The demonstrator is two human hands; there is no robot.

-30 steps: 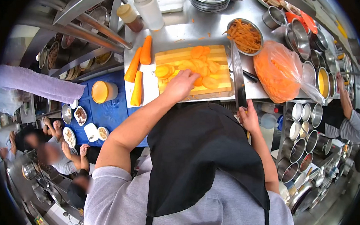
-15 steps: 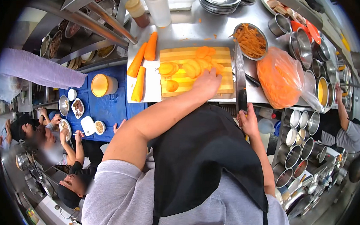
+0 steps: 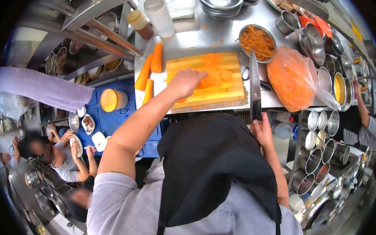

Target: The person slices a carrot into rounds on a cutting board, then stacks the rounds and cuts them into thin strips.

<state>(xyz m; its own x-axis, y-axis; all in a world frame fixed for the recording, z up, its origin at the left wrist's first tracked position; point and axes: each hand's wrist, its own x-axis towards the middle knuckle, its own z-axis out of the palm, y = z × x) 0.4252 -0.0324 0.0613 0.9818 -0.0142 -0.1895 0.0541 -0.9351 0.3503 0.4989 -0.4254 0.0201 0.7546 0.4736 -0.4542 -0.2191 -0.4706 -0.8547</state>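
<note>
My left hand [image 3: 185, 82] is over the left part of a striped wooden cutting board [image 3: 236, 84], fingers spread against orange carrot slices [image 3: 213, 76]. Some slices are hidden beneath the hand. My right hand [image 3: 262, 129] is wrapped round the black handle of a large knife [image 3: 255, 85], whose blade points away from me along the board's right side. Left of the board lie whole peeled carrots [image 3: 143, 72], one of them partly covered by my left forearm.
A bowl of carrot strips [image 3: 256, 42] and a plastic bag of orange shreds [image 3: 290, 80] stand right of the board. Squeeze bottles [image 3: 159, 16] and stacked metal bowls [image 3: 219, 2] are behind. Several people are at the left, by a blue surface [image 3: 123, 133]; another person's arm [image 3: 361, 101] shows far right.
My left hand has moved left across the board from the slices at its right side. The knife remains in my right hand. The camera view has shifted slightly.
</note>
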